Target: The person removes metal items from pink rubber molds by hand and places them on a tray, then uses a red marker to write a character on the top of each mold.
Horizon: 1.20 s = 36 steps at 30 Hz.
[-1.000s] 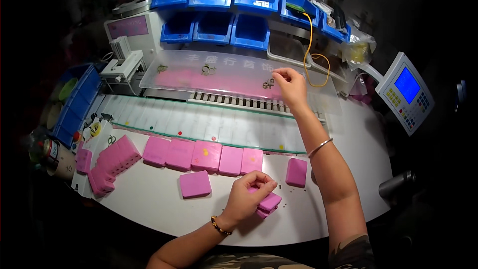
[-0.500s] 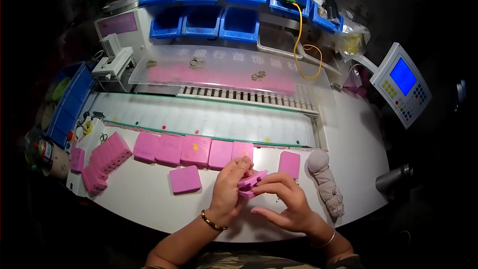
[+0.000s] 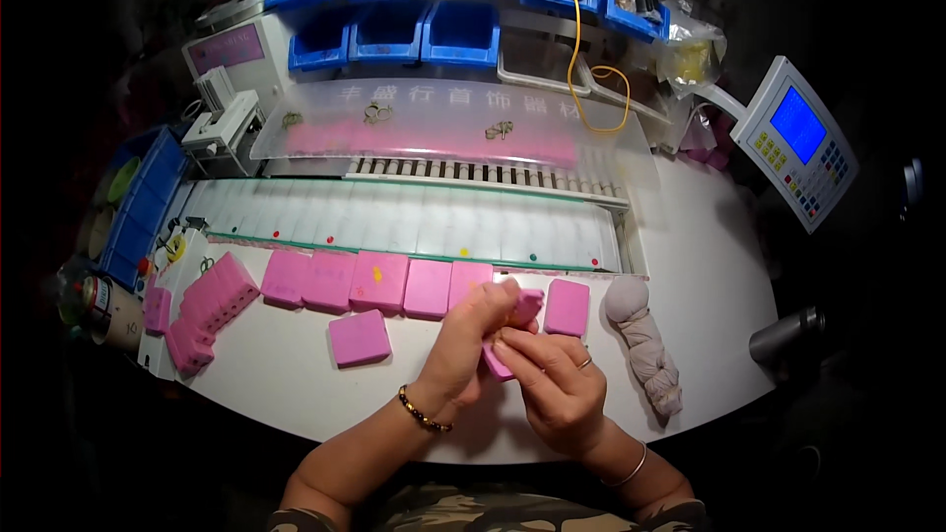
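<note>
My left hand [image 3: 463, 340] is closed round a pink rubber mould [image 3: 530, 307], whose two layers are parted. The lower layer [image 3: 496, 363] shows beneath my right fingers. My right hand [image 3: 564, 389] reaches into the gap with thumb and fingers pinched together. Whatever the pinch holds is hidden. Just beyond my hands stands a row of pink blocks [image 3: 429, 288]. One separate pink block [image 3: 360, 339] lies left of my left hand, and another pink block [image 3: 567, 307] lies beyond my right hand.
A white conveyor [image 3: 424, 222] with coloured dots runs behind the blocks. More pink blocks [image 3: 219, 294] are stacked at left. On the right are a tied cloth bundle [image 3: 645, 350], a dark cylinder [image 3: 788, 335] and a control panel [image 3: 798, 143]. Blue bins [image 3: 374, 34] line the back.
My right fingers have moved from open beside the mould to pinched in its gap. The mould's layers are spread wider. The conveyor's coloured dots have shifted left.
</note>
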{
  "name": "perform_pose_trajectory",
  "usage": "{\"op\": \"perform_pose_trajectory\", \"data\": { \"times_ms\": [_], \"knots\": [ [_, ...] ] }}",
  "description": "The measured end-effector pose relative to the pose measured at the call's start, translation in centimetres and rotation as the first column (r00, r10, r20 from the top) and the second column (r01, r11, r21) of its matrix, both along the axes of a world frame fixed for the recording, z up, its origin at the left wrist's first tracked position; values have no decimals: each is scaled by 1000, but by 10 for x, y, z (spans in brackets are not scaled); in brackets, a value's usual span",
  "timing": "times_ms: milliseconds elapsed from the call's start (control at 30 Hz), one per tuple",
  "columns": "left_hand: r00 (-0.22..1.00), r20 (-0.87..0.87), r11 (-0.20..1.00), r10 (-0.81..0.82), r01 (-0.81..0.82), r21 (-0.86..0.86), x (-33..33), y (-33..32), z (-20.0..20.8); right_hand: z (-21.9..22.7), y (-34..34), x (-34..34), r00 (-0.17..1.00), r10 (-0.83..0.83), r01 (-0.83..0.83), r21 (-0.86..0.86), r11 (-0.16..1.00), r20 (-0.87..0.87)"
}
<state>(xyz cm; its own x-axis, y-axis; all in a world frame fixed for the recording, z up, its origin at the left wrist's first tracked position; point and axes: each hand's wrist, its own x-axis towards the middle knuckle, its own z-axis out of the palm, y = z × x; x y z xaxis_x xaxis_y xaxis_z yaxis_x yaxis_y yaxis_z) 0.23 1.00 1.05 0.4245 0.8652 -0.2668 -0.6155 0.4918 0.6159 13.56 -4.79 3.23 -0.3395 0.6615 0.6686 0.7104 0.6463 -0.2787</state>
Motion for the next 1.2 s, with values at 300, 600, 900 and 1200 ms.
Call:
{"op": "perform_pose_trajectory", "data": {
  "times_ms": [300, 600, 900, 1200],
  "knots": [
    [997, 31, 997, 73, -73, 3, 8, 5, -17, -18, -7, 34, 983, -92, 76, 104, 992, 159],
    [999, 8, 999, 34, -34, -17, 0, 1, -4, -18, -5, 122, 870, -432, 492, -477, 729, 237],
    [999, -17, 995, -39, 37, -95, 6, -6, -12, 30, -15, 78, 910, -390, 406, 108, 908, -143],
    [988, -146, 994, 43, -28, 107, 4, -12, 1, 62, -1, 54, 973, -147, 127, 120, 985, 180]
  ]
}}
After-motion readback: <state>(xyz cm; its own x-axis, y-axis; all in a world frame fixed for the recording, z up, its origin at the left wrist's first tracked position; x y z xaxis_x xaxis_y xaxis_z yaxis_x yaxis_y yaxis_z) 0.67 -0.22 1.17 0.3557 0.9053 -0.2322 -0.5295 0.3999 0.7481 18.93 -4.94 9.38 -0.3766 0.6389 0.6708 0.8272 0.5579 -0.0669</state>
